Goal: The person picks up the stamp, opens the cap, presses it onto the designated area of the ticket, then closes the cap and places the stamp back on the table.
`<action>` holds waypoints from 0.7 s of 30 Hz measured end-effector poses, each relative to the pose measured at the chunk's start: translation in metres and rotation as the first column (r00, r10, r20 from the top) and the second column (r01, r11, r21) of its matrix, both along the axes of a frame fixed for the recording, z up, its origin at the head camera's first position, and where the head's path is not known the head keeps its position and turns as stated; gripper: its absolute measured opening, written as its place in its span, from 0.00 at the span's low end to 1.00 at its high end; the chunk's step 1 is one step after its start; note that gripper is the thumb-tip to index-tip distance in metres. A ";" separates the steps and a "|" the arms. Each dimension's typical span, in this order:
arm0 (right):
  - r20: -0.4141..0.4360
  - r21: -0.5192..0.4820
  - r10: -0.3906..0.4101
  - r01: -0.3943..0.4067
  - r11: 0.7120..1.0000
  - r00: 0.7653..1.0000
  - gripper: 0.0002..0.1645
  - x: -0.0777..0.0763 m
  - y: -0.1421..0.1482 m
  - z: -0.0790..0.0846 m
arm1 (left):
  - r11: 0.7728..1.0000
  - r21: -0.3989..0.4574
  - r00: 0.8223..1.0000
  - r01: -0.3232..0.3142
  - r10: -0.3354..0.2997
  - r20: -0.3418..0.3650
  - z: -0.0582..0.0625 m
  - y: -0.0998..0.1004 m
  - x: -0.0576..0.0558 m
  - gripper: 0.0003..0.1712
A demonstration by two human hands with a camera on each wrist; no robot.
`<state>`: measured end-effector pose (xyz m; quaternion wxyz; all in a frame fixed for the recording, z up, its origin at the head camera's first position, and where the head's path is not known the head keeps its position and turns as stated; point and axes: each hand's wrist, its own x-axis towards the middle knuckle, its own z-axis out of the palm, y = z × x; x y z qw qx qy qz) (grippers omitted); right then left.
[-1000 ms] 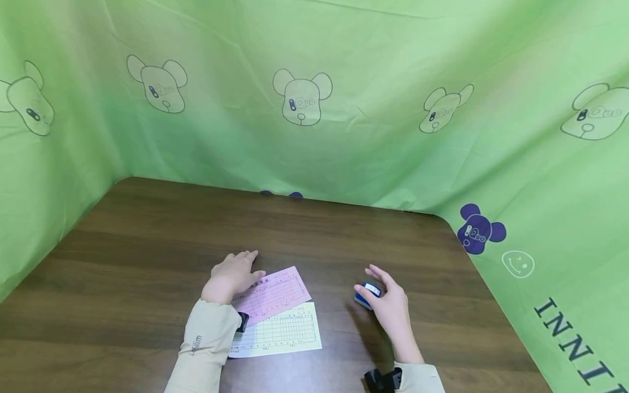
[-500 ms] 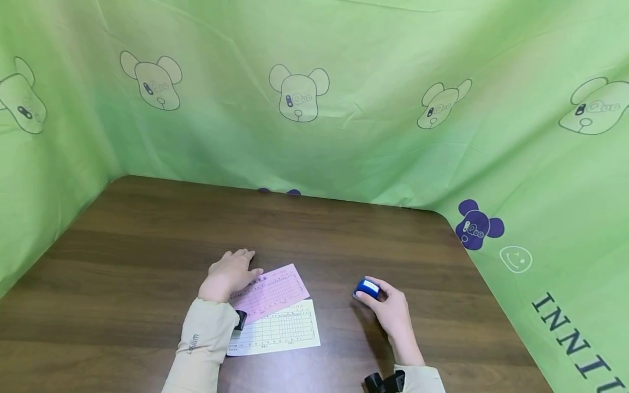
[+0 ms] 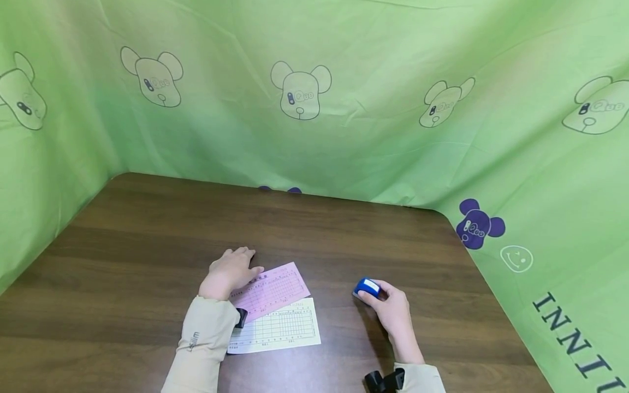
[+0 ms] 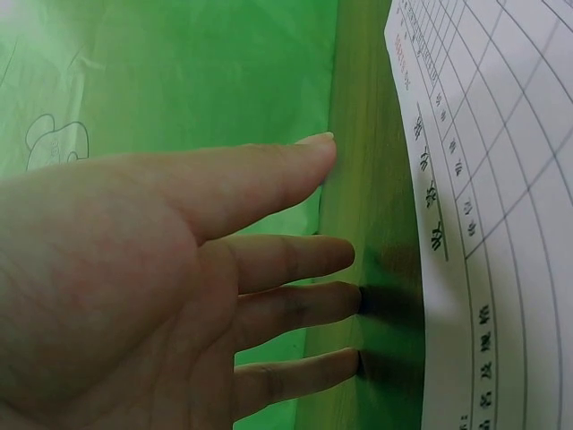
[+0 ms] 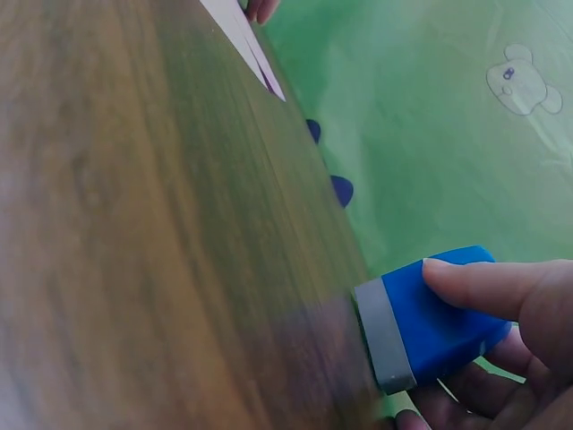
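Observation:
My right hand (image 3: 394, 310) grips a blue stamp (image 3: 365, 286) with a white label on top, thumb on one side and fingers on the other. In the right wrist view the stamp's grey base (image 5: 387, 340) faces the table; whether it touches is hard to tell. My left hand (image 3: 230, 274) lies with fingers stretched out, their tips at the tabletop, and holds nothing. Its thumb is by the upper left edge of a pink printed form (image 3: 275, 292). That form overlaps a pale yellow form (image 3: 285, 327). The left sleeve hides the left ends of both forms.
The brown wooden table (image 3: 172, 229) spreads around both hands. A green cloth (image 3: 221, 136) with bear-head drawings hangs along its back and sides. Black wrist cameras sit at both cuffs, the right one (image 3: 383, 381) near the front.
The right thumb and fingers, loosely around the stamp a second ago, have closed on it, and the stamp has turned slightly. The left hand and the forms stay in place.

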<state>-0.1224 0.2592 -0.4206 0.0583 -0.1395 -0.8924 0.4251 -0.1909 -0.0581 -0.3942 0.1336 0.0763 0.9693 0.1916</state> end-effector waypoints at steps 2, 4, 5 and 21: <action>-0.004 -0.004 0.000 0.000 1.000 1.000 0.25 0.000 -0.001 0.002 | 1.000 0.001 1.000 0.001 -0.001 -0.002 0.000 0.000 0.000 0.34; -0.008 -0.006 -0.005 0.005 1.000 1.000 0.24 0.000 -0.003 0.003 | 1.000 0.001 1.000 0.004 -0.004 -0.004 0.000 0.001 0.000 0.34; -0.011 -0.005 -0.006 0.006 1.000 1.000 0.24 0.000 -0.004 0.004 | 1.000 0.002 1.000 0.005 -0.005 -0.005 0.001 0.001 0.000 0.34; -0.073 -0.067 0.027 -0.032 0.997 0.997 0.20 -0.005 -0.028 0.004 | 1.000 0.004 0.999 0.008 -0.008 -0.045 0.001 0.002 -0.002 0.33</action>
